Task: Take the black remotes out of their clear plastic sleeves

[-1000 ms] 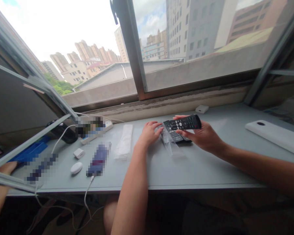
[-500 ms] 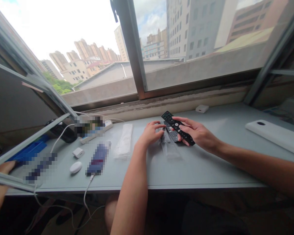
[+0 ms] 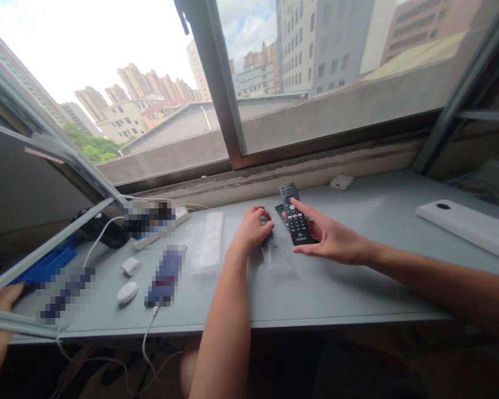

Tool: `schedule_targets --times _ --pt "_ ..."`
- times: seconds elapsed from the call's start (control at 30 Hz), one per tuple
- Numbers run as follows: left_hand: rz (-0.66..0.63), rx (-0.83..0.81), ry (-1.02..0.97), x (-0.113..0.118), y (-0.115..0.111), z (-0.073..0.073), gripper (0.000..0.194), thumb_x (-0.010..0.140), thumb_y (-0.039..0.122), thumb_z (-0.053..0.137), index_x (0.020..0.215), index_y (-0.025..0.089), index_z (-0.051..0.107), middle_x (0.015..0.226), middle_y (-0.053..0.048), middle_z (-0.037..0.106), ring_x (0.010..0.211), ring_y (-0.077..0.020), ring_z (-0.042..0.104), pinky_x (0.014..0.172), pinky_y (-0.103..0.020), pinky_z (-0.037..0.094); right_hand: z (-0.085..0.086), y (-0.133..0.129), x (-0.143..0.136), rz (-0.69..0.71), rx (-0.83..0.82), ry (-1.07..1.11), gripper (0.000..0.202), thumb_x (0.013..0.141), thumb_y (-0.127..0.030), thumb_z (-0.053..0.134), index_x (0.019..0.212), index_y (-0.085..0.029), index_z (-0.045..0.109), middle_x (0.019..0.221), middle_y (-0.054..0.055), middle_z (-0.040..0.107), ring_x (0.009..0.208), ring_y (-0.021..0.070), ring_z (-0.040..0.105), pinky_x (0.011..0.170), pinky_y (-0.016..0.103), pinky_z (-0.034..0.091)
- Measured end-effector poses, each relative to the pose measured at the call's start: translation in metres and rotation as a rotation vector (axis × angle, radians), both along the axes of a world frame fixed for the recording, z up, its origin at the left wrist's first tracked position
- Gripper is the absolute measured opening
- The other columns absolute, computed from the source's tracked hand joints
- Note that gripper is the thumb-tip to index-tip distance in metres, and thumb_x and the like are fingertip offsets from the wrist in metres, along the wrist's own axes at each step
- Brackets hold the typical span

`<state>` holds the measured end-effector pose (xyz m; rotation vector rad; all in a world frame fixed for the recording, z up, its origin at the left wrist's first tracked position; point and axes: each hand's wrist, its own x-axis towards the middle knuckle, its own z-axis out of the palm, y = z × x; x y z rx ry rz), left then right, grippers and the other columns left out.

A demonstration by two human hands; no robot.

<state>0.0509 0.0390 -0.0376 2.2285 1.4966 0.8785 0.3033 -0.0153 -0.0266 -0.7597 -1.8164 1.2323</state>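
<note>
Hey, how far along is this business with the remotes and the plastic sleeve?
Done: one black remote is out, lying face-up in the right hand. In hand: the left hand presses on the clear plastic sleeve on the grey desk. Left: a second remote lies behind, mostly hidden; whether it sits in the sleeve is unclear.

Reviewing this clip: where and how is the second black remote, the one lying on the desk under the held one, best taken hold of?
Probably by its long side edges near the near end, coming from above. The second remote lies flat on the desk, mostly hidden under the held remote in the right hand; the left hand rests beside it.
</note>
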Motion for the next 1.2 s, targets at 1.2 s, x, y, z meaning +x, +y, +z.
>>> schedule_targets --times 1.2 --pt "0.082 0.058 0.222 0.001 0.001 -0.002 0.048 0.093 0.023 0.061 0.139 0.017 0.071 0.143 -0.014 0.072 0.145 -0.0296 0.057 0.136 -0.044 0.029 -0.016 0.014 -0.004 -0.076 0.733 -0.591 0.057 0.098 -0.055 0.078 0.148 -0.028 0.075 0.155 0.013 0.068 0.148 0.0443 0.058 0.129 0.071 0.035"
